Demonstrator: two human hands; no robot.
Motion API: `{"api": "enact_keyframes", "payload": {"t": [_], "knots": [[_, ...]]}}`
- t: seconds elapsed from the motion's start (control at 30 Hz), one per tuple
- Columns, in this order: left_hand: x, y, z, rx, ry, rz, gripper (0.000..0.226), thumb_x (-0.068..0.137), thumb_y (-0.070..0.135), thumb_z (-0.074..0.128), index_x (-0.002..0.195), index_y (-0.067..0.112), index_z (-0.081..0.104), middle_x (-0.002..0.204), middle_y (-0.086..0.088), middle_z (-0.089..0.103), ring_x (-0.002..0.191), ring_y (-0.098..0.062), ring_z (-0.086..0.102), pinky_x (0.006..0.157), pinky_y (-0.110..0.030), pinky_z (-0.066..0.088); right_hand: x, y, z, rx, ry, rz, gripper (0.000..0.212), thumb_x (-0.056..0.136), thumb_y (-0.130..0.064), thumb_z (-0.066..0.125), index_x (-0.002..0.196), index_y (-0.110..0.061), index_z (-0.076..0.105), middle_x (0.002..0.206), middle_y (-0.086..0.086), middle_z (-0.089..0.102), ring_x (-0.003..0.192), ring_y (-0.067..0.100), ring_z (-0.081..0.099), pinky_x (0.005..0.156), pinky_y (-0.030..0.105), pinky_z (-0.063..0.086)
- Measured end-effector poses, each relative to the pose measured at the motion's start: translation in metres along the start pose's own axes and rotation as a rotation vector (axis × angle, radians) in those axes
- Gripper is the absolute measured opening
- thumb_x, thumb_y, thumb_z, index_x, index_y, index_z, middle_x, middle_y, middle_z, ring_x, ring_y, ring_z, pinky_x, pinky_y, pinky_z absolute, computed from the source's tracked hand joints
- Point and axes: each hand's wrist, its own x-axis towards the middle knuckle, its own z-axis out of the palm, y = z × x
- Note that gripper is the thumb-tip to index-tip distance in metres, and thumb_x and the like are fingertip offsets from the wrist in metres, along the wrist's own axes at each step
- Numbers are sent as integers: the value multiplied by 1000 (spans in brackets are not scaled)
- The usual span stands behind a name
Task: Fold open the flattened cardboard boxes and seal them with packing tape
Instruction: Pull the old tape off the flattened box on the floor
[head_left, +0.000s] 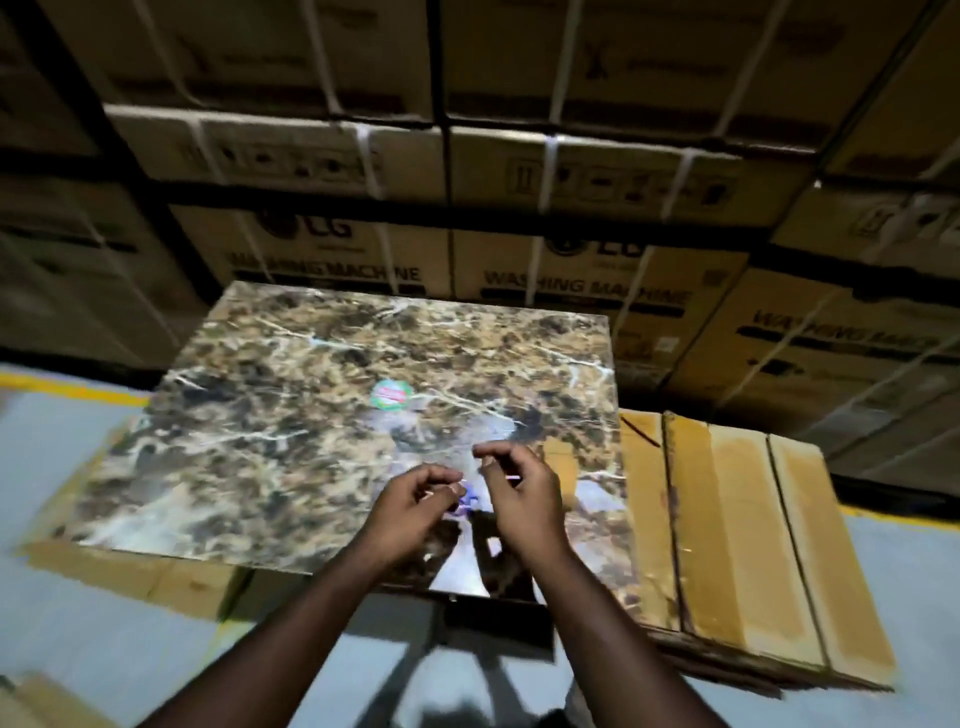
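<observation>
Work surface: a marble-patterned table top, brown, tan and white-veined, glossy, with a bright glare patch near its front right; it filled the middle of the view.
Sticker: a round green, white and red label lay on the top, past the hands; its wording was too blurred to read.
Floor: pale grey floor with a yellow painted line along the far left.
Room: dim storage space; a wall of stacked cartons bound with white strapping rose behind the table, several printed "LG" and "WASHING MACHINE".
Flattened cardboard boxes: a pile lay flat just right of the table, partly tucked under its right edge; the long axis ran from the far side toward the viewer, slanting to the right as it came nearer, with fold lines along the same direction. More flat cardboard showed from under the table's left and front edges.
Left hand: left hand hovered over the table's front right area, fingers curled inward, thumb and forefinger pinched together; what they held could not be made out.
Right hand: right hand was close beside the left, fingers curled, fingertips pinched on something thin and pale, too blurred to name.
Small item: a blue and purple object sat between the two hands; shape and contact unclear.
Hidden or cut off: the table's support was mostly covered by the forearms; a cardboard corner was cut by the bottom left edge; motion blur softened the whole scene.
</observation>
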Motion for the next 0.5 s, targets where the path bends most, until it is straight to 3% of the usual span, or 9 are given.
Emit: {"api": "enact_keyframes", "payload": {"t": [0.07,0.17,0.3,0.4,0.5], "knots": [[-11,-7,-49,23,31,-17,11,97,5,69,105,11,73,98,-20,76,85,-25,72,67,-21,54,-5,-14,45,10,-62,32,21,99,-6,63,104,-20,79,102,-13,77,95,-2,69,78,14,50],[-17,-16,-115,77,75,-21,11,99,6,66,105,14,72,97,-11,77,82,-24,73,64,-18,53,-3,-32,104,34,-113,57,23,99,-7,63,101,-25,77,103,-13,77,97,-1,69,80,16,52],[-12,-24,-191,97,149,-49,10,100,7,65,107,12,72,100,-14,76,86,-26,72,61,-17,52,3,-38,185,98,-180,118,28,99,-11,62,94,-35,75,98,-19,75,96,5,70,82,41,62],[-4,-29,-249,140,186,-42,11,100,3,63,109,6,69,97,-16,73,83,-27,69,60,-15,52,8,-37,248,123,-199,152,27,99,-8,63,93,-31,75,98,-14,76,95,1,69,84,28,56],[12,-36,-321,242,202,-25,11,99,4,65,108,9,71,98,-16,75,87,-28,73,69,-21,57,22,-40,318,153,-231,246,29,98,-8,62,89,-31,76,97,-12,76,92,4,70,84,32,58]]}}
